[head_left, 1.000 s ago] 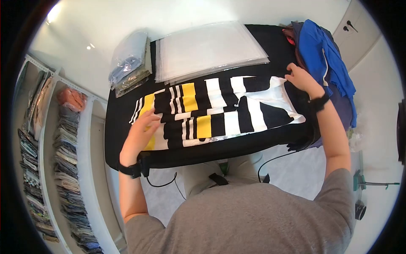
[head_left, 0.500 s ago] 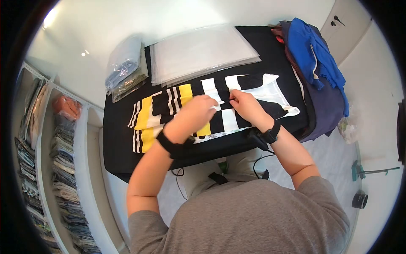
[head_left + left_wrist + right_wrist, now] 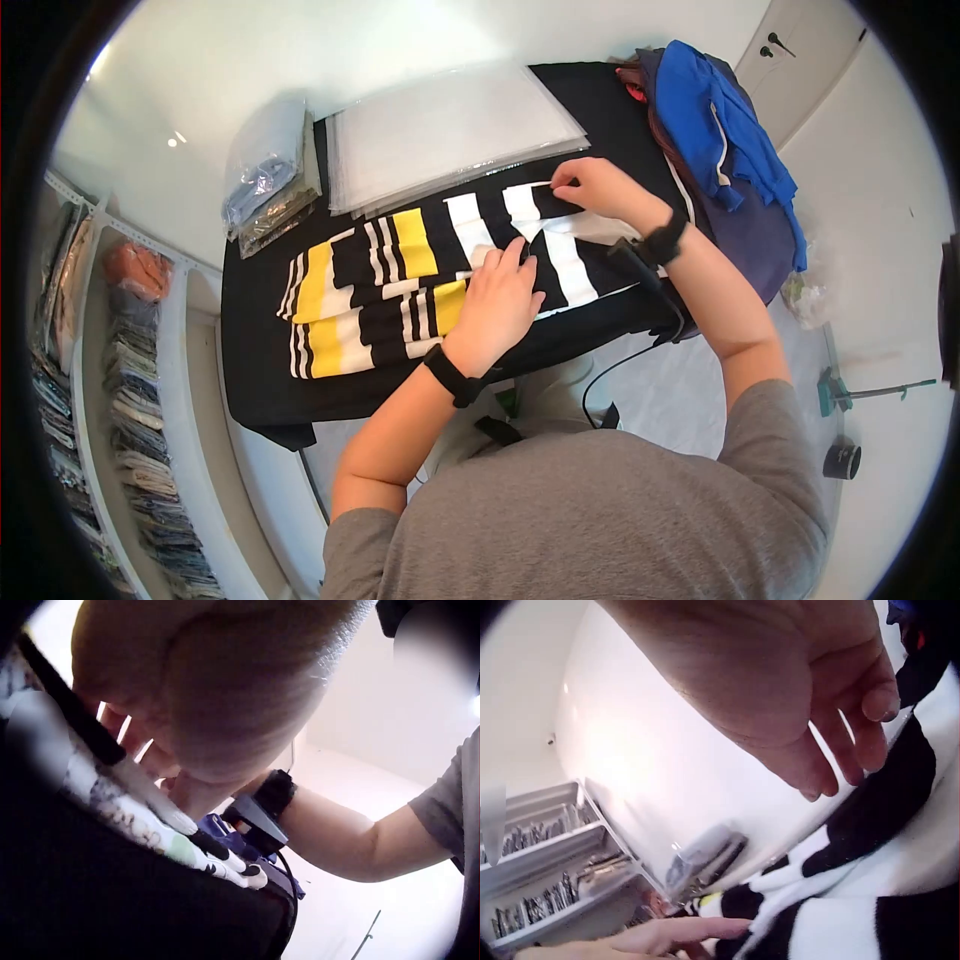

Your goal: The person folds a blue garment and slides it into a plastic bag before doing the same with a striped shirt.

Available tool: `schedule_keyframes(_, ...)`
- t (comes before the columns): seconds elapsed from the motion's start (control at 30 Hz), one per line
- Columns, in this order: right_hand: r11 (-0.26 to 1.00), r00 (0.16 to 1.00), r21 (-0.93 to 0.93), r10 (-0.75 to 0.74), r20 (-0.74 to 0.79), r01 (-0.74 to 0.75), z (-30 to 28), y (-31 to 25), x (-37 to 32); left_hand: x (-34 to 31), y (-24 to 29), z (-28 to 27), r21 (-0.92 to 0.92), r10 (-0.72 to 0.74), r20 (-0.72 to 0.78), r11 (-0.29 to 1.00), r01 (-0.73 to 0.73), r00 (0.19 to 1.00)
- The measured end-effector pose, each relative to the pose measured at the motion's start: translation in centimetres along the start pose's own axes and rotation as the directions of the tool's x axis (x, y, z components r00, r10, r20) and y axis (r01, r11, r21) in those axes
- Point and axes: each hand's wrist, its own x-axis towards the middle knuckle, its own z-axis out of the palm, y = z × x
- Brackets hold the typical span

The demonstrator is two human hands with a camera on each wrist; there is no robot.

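Note:
A garment with black, white and yellow stripes [image 3: 320, 280] lies stretched out on the black-covered table [image 3: 270, 400]. On its middle, fingers spread a little, rests the left hand [image 3: 497, 300], with the palm side close in the left wrist view [image 3: 217, 697]. At the garment's far edge, toward its right part, the right hand [image 3: 605, 190] hovers or lightly touches the cloth. Seen from the right wrist, the fingers of this hand [image 3: 795, 697] are loosely bent with no cloth between them. The right forearm and hand partly hide the garment's white right end.
Behind the garment lies a stack of clear plastic sheets [image 3: 450, 130]. Bagged clothes [image 3: 270, 175] are at the back left, and a pile of blue and dark clothes [image 3: 710, 130] at the right. Shelves of packed clothes [image 3: 140, 400] stand left. A cable [image 3: 620, 360] hangs at the near edge.
Both hands came together over the garment's middle; since then the right hand has moved away to the far edge and the left slightly rightward. The head view has shifted.

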Motion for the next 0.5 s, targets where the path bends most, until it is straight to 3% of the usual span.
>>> schedule_keyframes(0.03, 0.998, 0.998, -0.033, -0.060, 0.009, 0.061, 0.8, 0.6, 1.0, 0.1, 0.1, 0.1, 0.015, -0.017, 0.011, 1.000, 0.017, 1.000)
schedule_keyframes(0.17, 0.987, 0.998, -0.147, -0.058, 0.013, 0.059, 2.9, 1.5, 3.2, -0.2, 0.2, 0.3, 0.036, -0.024, -0.006, 0.999, 0.025, 1.000)
schedule_keyframes(0.23, 0.968, 0.998, -0.249, 0.049, 0.049, -0.035, 2.8, 1.0, 3.7, -0.6, 0.2, 0.5, 0.030, -0.005, -0.044, 1.000, 0.007, 0.999)
schedule_keyframes(0.5, 0.929, 0.990, -0.344, 0.122, -0.069, -0.138, 3.0, 0.5, 3.8, -0.7, 0.5, 0.5, 0.045, 0.008, -0.027, 0.999, -0.006, 1.000)
